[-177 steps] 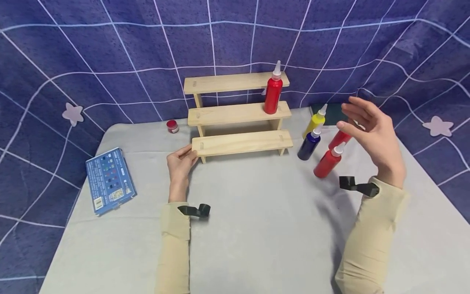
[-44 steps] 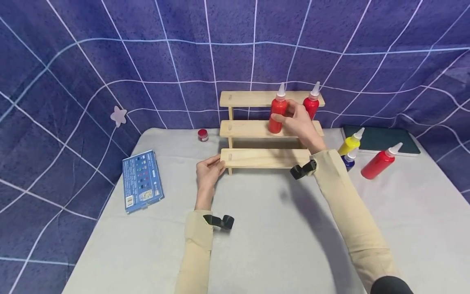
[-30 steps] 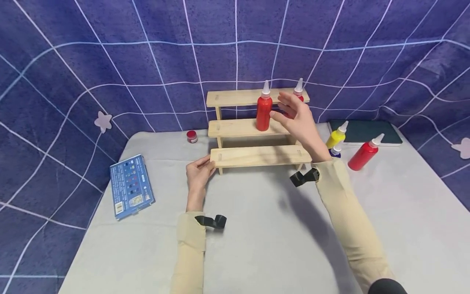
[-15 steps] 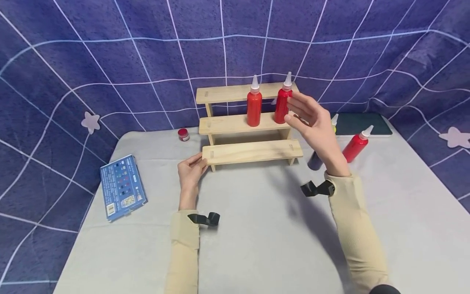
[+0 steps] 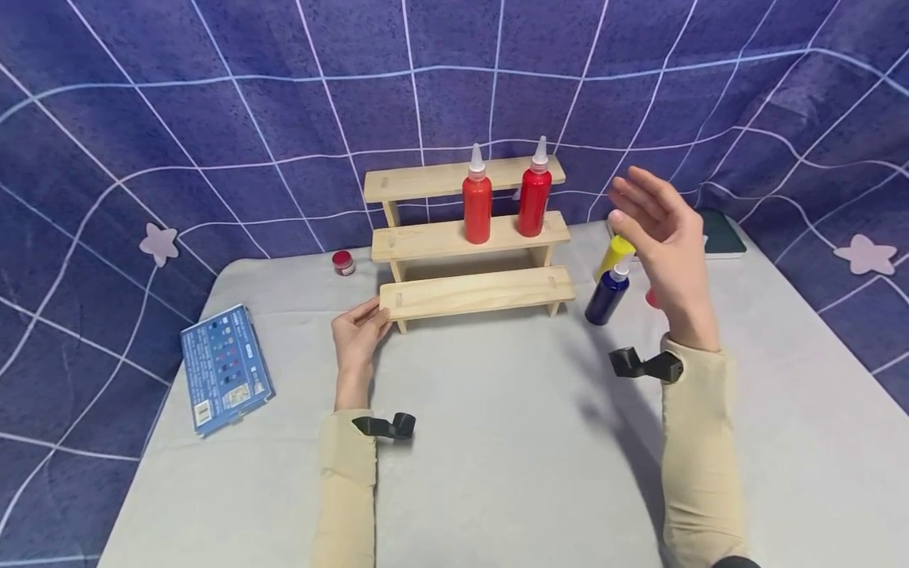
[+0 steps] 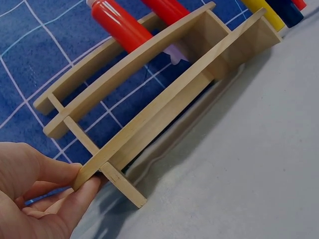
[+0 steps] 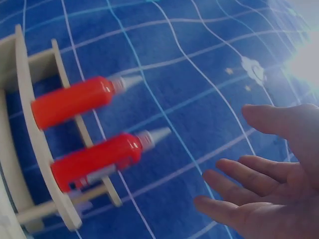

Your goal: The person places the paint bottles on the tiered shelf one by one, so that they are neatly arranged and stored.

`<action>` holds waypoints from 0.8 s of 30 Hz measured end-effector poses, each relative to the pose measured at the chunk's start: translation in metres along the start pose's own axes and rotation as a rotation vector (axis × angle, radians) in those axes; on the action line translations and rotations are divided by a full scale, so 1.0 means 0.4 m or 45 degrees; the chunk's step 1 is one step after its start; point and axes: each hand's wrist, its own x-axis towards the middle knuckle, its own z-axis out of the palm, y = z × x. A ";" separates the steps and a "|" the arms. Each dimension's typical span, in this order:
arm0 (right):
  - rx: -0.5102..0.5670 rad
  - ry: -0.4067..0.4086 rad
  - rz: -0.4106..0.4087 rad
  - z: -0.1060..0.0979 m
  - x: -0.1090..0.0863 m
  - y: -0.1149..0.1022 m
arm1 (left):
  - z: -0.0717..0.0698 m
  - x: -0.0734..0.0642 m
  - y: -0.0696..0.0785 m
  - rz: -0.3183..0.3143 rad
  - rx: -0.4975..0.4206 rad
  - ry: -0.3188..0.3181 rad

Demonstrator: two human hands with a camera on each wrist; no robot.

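A three-tier wooden shelf (image 5: 454,293) stands on the table, and my left hand (image 5: 358,338) pinches the left end of its lowest board. In the left wrist view, thumb and fingers (image 6: 82,191) grip that board's corner. Two red squeeze bottles with white nozzles, an orange-red one (image 5: 476,209) and a darker one (image 5: 534,201), stand upright on the middle tier. My right hand (image 5: 667,248) is raised with nothing in it, to the right of the shelf. Beneath and beside it are a yellow bottle (image 5: 614,254) and a dark blue bottle (image 5: 607,296); another red bottle (image 5: 652,298) is mostly hidden behind the hand.
A small red-lidded jar (image 5: 343,263) sits left of the shelf. The blue printed box (image 5: 227,369) lies at the table's left side. A dark green flat book-like object (image 5: 720,235) lies at the back right, and a blue grid-patterned cloth (image 5: 454,47) hangs behind.
My right hand set the orange-red bottle on the middle tier, released it, and moved right toward the remaining bottles. The left hand keeps its hold on the shelf.
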 end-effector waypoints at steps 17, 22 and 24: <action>-0.160 0.480 0.112 -0.222 0.025 0.045 | -0.007 -0.006 0.007 0.003 0.025 0.026; -0.195 0.481 0.259 -0.284 0.013 0.091 | 0.001 -0.006 0.006 0.006 0.035 0.009; -0.222 0.445 0.312 -0.306 0.007 0.112 | 0.005 -0.005 0.005 0.002 0.039 0.006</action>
